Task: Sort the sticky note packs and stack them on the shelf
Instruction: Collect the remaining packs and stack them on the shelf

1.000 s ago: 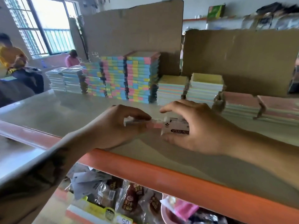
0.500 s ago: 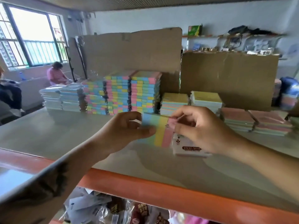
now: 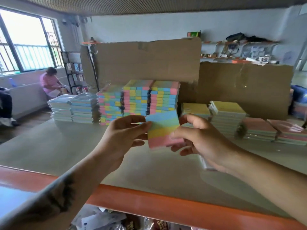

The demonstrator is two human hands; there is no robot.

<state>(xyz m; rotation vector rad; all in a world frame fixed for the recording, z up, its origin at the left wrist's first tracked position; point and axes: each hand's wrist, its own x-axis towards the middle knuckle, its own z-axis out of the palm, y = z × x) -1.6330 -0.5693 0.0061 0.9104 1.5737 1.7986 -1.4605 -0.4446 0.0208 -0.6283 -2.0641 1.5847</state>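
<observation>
A striped sticky note pack point(image 3: 162, 128) is held above the shelf point(image 3: 66, 146), pinched at its left edge by the left hand point(image 3: 123, 135) and gripped at its right by the right hand point(image 3: 197, 141). Step judged: sorting by pattern. Matching multicolour stacks point(image 3: 137, 98) stand just beyond; placement on top is called for.

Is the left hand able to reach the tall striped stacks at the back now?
Probably yes. The shelf between the left hand and the striped stacks looks bare, but that hand already pinches the striped pack, shared with the right hand.
</observation>
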